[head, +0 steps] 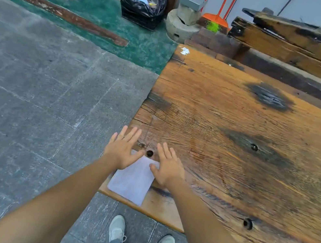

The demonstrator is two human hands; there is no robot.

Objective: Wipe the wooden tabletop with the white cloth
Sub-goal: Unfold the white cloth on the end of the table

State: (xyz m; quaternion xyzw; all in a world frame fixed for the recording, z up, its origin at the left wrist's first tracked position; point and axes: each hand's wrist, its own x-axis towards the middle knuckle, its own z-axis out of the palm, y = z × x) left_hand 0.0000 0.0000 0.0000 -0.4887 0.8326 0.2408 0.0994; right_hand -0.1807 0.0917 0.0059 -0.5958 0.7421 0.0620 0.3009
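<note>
A folded white cloth lies flat at the near left corner of the wooden tabletop. My left hand hovers over the cloth's far left edge, fingers straight and spread. My right hand is just to the right, fingers also straight, its thumb over the cloth's right corner. Neither hand grips the cloth. Whether the palms touch it I cannot tell. The tabletop is orange-brown with dark burnt patches and small round holes.
Grey stone floor spreads to the left, with a green mat beyond. A black-lined bin stands far off. Stacked old timber beams lie behind the table. A white scrap sits at the table's far corner. My shoes are below.
</note>
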